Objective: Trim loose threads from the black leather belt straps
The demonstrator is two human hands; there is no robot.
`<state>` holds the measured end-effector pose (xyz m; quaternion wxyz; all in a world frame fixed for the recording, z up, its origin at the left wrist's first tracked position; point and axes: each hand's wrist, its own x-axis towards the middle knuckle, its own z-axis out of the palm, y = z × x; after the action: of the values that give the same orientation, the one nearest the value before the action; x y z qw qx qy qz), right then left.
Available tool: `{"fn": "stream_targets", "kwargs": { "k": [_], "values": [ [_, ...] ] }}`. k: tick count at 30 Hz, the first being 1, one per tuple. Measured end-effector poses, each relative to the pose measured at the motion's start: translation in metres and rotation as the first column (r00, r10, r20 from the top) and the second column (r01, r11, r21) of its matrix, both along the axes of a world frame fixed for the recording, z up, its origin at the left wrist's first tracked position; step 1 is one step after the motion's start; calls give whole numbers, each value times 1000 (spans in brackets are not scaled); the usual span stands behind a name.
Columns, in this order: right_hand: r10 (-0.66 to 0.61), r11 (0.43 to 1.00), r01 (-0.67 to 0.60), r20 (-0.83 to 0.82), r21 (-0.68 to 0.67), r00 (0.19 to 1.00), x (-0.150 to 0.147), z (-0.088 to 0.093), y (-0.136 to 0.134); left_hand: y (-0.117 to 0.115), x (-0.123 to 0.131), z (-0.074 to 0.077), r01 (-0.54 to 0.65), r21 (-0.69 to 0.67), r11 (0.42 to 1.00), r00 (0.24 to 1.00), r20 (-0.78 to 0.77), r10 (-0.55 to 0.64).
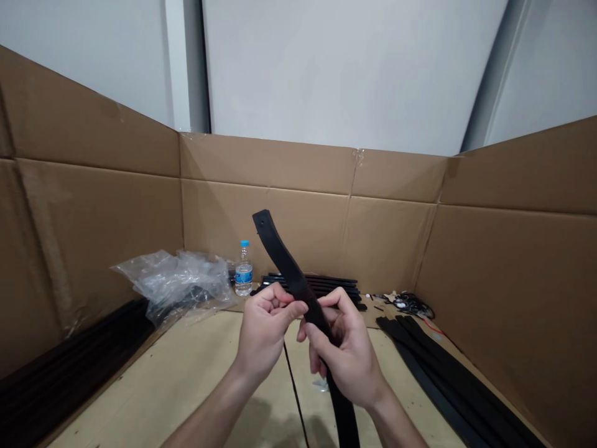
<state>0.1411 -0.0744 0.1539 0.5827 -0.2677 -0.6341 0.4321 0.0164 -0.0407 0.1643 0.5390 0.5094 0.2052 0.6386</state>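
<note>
A long flat black strip (285, 258) slants up in front of me, bent at its upper part, with a small hole near the squared top end. My left hand (265, 326) pinches its edge near the middle, thumb and forefinger pressed together. Lower down, my right hand (342, 345) is wrapped around the same strip, its thumb lying along the front. The strip's lower end runs out of view at the bottom. A thin dark line (293, 379) shows below my left hand; whether it is a cord or a seam in the board I cannot tell.
Cardboard walls (280, 211) enclose the pale work surface (186, 379). Clear plastic bags (181, 280) and a water bottle (243, 274) stand at the back left. Black bars (331, 286) lie behind my hands, cables (413, 305) back right, black strips (448, 379) right, dark lengths (69, 367) left.
</note>
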Motion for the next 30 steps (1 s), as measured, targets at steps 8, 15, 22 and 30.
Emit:
{"fn": "stream_targets", "kwargs": {
  "k": [8,15,22,30],
  "values": [
    [-239,961,201,203,189,950,-1,5,-9,-4,8,-7,-327,165,930,945,55,322],
    [-237,961,195,221,197,946,-2,9,-13,-1,12,-16,-386,339,858,922,117,369],
    [-296,949,248,277,196,914,-1,9,-19,9,5,-34,-253,486,836,966,90,240],
    [-357,917,263,324,299,876,3,10,-21,7,4,-33,-246,536,807,968,84,238]
  ]
}}
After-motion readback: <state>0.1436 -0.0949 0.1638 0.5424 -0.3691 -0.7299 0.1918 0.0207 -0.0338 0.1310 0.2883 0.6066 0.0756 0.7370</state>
